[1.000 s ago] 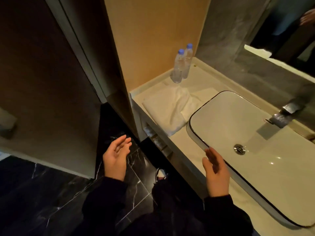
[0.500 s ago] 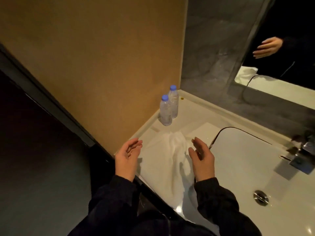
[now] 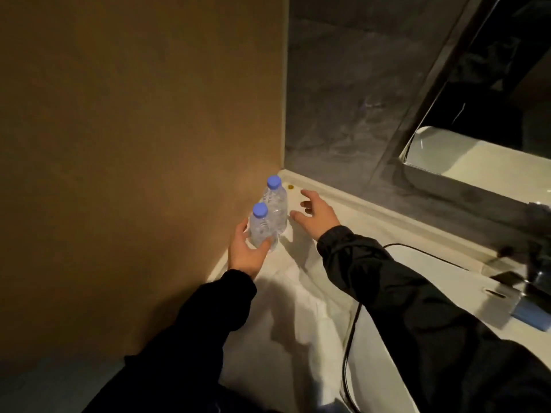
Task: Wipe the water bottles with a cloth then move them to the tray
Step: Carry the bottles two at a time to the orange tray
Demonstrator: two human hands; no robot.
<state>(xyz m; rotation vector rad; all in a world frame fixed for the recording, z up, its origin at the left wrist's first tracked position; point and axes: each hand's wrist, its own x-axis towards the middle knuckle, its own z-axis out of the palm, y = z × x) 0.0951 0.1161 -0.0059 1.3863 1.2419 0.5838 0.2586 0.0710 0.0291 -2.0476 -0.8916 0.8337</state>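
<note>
One view only, worn on the head, wide-angle, looking forward and steeply down into the back-left corner of a bathroom counter (image 3: 301, 201). The tan side wall (image 3: 134, 144) fills the whole left half, close in; the grey back wall (image 3: 343, 99) and a mirror (image 3: 492, 114) slant across the upper right, edges bowed by the lens. Both sleeves enter from the bottom edge, so the camera sits just above and behind the arms, near the counter. There is no second view to overlap with.

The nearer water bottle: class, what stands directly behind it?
Behind the nearer bottle stands a second blue-capped bottle, then the corner walls. The nearer bottle and left hand hide its lower part.
</note>
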